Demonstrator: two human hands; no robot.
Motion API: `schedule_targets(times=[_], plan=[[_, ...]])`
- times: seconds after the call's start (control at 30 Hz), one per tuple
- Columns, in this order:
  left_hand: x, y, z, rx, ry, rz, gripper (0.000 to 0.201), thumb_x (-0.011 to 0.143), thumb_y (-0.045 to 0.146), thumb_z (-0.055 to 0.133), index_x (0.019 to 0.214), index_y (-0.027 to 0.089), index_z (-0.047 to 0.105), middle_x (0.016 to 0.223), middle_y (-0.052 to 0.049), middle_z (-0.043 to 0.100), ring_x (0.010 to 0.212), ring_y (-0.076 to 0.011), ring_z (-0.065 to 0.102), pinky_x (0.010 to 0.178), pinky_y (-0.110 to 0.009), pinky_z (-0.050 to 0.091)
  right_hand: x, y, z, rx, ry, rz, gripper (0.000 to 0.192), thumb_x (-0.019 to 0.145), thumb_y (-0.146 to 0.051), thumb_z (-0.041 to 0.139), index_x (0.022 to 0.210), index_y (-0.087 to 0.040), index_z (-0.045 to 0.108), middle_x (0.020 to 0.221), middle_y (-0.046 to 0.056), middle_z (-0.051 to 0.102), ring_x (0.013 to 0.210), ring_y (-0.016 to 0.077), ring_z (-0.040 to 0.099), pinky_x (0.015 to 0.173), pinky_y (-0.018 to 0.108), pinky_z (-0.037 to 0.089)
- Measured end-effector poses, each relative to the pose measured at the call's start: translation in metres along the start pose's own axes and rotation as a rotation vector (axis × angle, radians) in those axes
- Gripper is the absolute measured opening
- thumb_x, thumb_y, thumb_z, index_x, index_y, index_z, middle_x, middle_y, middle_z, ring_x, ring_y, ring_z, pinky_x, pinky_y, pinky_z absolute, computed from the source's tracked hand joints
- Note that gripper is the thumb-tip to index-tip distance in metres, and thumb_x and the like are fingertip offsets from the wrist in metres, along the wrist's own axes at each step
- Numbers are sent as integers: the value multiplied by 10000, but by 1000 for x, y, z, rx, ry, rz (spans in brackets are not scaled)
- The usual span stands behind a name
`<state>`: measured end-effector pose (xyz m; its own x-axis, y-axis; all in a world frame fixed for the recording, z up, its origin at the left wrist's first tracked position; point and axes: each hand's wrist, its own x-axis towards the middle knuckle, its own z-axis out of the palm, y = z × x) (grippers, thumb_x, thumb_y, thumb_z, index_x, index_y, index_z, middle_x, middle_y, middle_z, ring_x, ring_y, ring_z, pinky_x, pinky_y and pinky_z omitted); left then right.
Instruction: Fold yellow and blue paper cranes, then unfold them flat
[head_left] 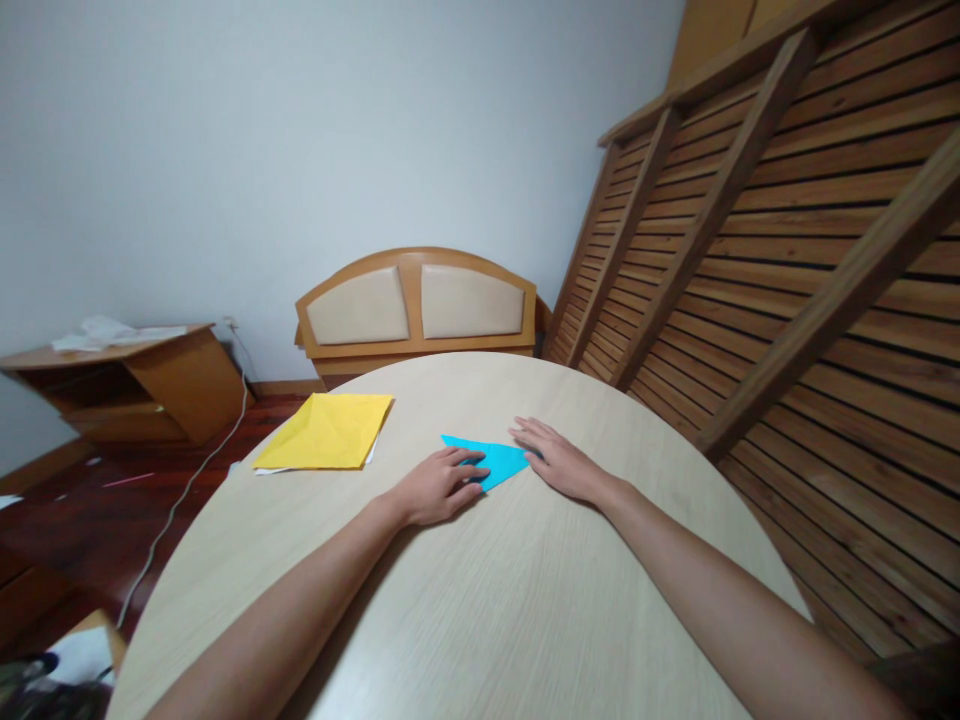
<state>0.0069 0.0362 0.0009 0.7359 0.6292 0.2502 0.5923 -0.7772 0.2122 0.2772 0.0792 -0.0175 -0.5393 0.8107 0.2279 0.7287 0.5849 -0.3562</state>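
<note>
small folded blue paper triangle (491, 460) lies between both hands, long axis left-right; left hand (439, 487) and right hand (559, 462) press flat on its ends, left of the yellow paper sheet's (326, 432) right.

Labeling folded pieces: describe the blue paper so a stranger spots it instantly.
On the round pale wood table, look between the left hand and right hand. The blue paper is a small folded triangle pressed under both, unlike the larger yellow sheet lying untouched to its left.

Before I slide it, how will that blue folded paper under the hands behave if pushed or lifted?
The blue paper looks thin and flat, so it is probably very light and floppy when lifted. On the smooth table it would likely slide easily. The left hand and right hand press it flat; released, the folds may spring open.
</note>
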Motion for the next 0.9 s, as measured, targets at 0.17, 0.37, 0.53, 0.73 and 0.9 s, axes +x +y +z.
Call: schedule_targets(times=[0.17,0.37,0.53,0.73,0.9], plan=[[-1,-3,4,-3,38,-22,314,1012,359,432,1118,186,672,1350,-128,593,1213,-257,572,1051,-415,451,-2,-20,0,52,-86,-216,414,978,-328,424,1326,-233,627,1475,28,524,1464,247,308,1200,449,263],[2,-7,8,83,119,-66,306,1015,315,410,1030,176,683,1248,-113,632,1130,-247,584,1023,-413,458,-2,-33,-10,31,-107,-252,389,889,-378,581,1222,-217,701,1315,54,661,1408,300,397,1157,459,313],[2,-6,5,112,101,-76,329,1021,309,385,1030,182,689,1146,-96,674,1066,-235,592,984,-414,468,-6,-43,-19,69,-111,-305,276,884,-322,582,1095,-263,751,1179,38,729,1310,270,518,1104,430,365],[1,-4,3,114,72,-72,293,973,338,485,1149,193,669,1211,-102,676,1124,-264,595,992,-443,460,-5,-45,-12,112,-47,-366,301,850,-252,594,1123,-246,721,1176,51,714,1151,226,623,1027,378,434],[2,-11,6,50,76,-25,297,951,258,506,1202,230,665,1261,-72,678,1144,-249,611,992,-425,477,-5,-35,-7,59,-57,-330,384,873,-312,585,1241,-248,676,1364,75,620,1265,255,557,1090,441,381]])
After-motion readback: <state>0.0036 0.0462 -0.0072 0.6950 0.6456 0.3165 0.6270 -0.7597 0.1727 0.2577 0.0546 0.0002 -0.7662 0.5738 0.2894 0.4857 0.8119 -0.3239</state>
